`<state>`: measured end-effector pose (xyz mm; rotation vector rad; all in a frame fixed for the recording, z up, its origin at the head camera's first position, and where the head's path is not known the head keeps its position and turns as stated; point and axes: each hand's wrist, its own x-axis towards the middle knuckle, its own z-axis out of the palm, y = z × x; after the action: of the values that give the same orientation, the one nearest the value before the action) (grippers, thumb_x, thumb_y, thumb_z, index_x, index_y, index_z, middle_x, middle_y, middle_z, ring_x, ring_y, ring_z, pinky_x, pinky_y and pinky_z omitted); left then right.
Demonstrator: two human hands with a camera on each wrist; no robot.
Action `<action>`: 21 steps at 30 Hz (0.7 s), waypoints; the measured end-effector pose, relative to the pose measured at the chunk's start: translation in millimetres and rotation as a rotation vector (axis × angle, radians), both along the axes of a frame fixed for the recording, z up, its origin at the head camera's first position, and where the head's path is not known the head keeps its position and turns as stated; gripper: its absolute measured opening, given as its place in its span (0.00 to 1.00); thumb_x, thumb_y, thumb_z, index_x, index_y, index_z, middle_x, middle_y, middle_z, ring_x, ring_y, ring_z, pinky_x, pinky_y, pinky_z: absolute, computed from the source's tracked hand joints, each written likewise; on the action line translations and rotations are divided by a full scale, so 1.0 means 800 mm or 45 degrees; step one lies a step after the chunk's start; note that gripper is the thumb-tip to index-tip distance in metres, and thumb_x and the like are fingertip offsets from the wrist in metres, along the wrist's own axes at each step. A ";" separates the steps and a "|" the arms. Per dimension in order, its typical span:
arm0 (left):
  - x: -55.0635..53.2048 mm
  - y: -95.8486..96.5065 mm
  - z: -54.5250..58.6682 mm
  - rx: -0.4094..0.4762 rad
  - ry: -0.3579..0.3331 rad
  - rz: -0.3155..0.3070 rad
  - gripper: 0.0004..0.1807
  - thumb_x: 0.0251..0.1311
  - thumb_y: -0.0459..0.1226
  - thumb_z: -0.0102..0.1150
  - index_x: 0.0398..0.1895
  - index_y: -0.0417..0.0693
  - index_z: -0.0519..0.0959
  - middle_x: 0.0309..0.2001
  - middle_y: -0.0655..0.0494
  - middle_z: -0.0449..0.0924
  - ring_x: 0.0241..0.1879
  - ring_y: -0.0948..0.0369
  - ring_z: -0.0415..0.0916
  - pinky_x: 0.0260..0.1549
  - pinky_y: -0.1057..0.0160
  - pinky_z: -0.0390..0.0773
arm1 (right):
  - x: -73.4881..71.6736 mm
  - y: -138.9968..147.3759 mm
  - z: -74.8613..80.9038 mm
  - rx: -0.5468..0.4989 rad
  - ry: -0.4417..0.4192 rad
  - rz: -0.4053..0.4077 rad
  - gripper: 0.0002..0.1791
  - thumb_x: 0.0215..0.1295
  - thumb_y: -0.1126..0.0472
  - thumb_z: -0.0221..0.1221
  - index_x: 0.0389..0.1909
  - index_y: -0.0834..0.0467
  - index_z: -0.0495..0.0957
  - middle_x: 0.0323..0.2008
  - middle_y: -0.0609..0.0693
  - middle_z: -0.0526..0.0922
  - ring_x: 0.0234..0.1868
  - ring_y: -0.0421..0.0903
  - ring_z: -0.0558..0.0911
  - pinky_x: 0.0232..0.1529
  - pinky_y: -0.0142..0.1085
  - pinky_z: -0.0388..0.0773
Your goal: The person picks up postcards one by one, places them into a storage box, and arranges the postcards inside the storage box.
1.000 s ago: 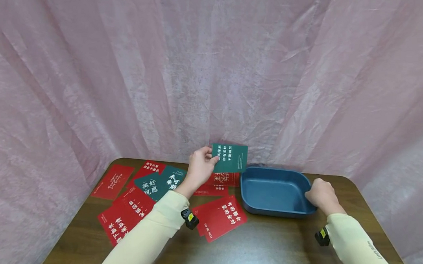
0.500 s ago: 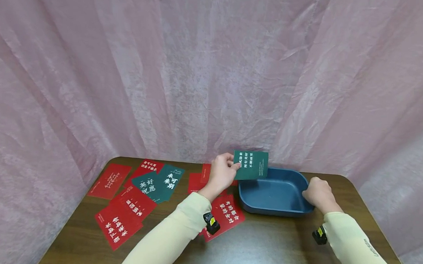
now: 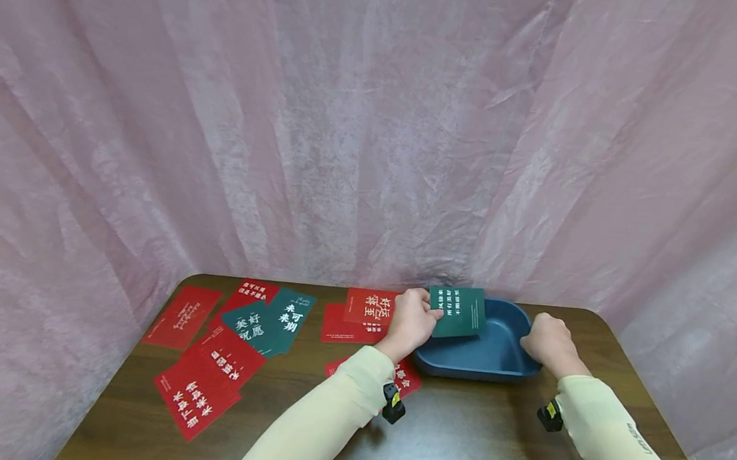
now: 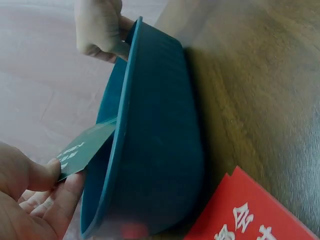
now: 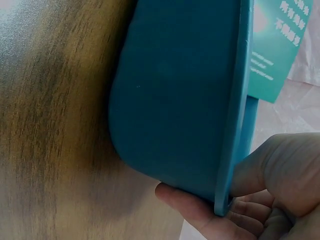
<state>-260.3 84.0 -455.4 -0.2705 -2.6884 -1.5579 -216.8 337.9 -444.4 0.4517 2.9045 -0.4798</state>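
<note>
My left hand (image 3: 412, 324) pinches a green card (image 3: 458, 311) with white Chinese lettering by its left edge, thumb on top. The card overlaps the left half of a blue plastic basin (image 3: 498, 374); in the left wrist view the far end of the card (image 4: 89, 145) dips past the basin's rim. With my right hand (image 3: 550, 344) I grip the basin's right end. The right wrist view shows the thumb inside the rim and fingers (image 5: 185, 202) against the outer wall.
Several red cards (image 3: 196, 395) and two green cards (image 3: 291, 321) lie overlapping at the table's left. More red cards (image 3: 348, 323) lie left of the basin, partly behind my left forearm. A pink curtain (image 3: 364, 134) hangs behind the wooden table (image 3: 464, 432).
My left hand has carried the green card rightward and down, from above the red cards to over the basin. My right hand keeps its grip on the rim.
</note>
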 end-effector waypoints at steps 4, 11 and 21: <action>0.005 0.009 -0.001 -0.076 -0.049 0.006 0.10 0.51 0.40 0.68 0.32 0.45 0.79 0.20 0.61 0.80 0.22 0.68 0.74 0.20 0.69 0.71 | 0.001 -0.001 0.000 0.004 -0.002 -0.011 0.15 0.56 0.64 0.54 0.37 0.74 0.71 0.26 0.62 0.76 0.24 0.52 0.74 0.21 0.37 0.72; 0.013 0.018 -0.004 -0.224 -0.115 -0.011 0.22 0.50 0.40 0.69 0.12 0.51 0.63 0.10 0.61 0.55 0.16 0.64 0.55 0.15 0.66 0.57 | 0.000 -0.004 0.004 -0.005 -0.007 -0.022 0.15 0.57 0.64 0.55 0.37 0.74 0.71 0.26 0.62 0.76 0.24 0.52 0.75 0.21 0.37 0.72; 0.009 0.031 -0.014 -0.409 -0.171 -0.045 0.07 0.49 0.34 0.63 0.19 0.46 0.76 0.19 0.54 0.75 0.17 0.62 0.68 0.14 0.65 0.68 | 0.001 -0.003 0.001 -0.006 -0.014 -0.036 0.17 0.57 0.63 0.55 0.39 0.74 0.69 0.27 0.62 0.76 0.25 0.52 0.75 0.21 0.37 0.72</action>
<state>-253.0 109.0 -466.2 -0.2266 -3.0499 -1.1836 -215.6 335.5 -444.0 0.4935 2.8899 -0.4865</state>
